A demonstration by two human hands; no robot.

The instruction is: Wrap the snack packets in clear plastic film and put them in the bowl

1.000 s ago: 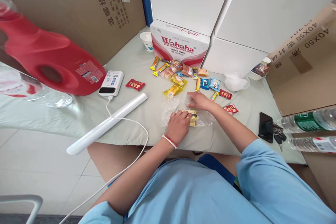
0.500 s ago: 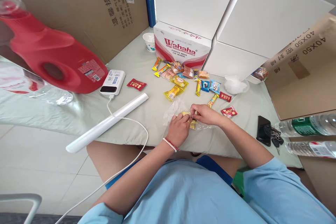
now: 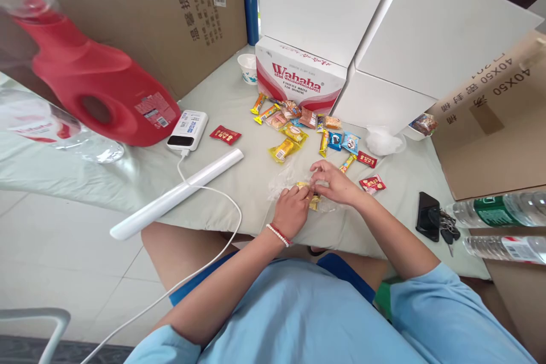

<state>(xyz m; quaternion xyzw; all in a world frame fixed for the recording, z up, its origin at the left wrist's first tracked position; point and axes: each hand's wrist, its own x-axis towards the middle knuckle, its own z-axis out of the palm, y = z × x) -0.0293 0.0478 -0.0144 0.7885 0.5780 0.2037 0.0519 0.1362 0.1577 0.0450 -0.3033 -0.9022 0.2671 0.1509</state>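
Note:
A clear plastic bag (image 3: 279,181) lies near the table's front edge, with a yellow-wrapped snack (image 3: 314,205) partly visible in it. My left hand (image 3: 292,211) rests over the bag, its curled fingers closed on the film and partly covering the snack. Just to the right is my right hand (image 3: 336,183), its thumb and fingers bent but apart above the bag. Whether its lower fingers touch the film is hard to see. Beyond my hands are yellow snack packs (image 3: 285,149), a blue packet (image 3: 335,140) and a red packet (image 3: 372,183).
A white tube (image 3: 177,193) and a power bank (image 3: 187,129) with a cable lie left, near a red jug (image 3: 111,91). The Wahaha box (image 3: 298,77) stands behind the snacks. At right are a phone (image 3: 427,216), keys (image 3: 449,227) and water bottles (image 3: 499,209).
My right hand has lifted slightly and its fingers have spread from a pinch at the bag. My left hand stays on the bag. The view has shifted a little.

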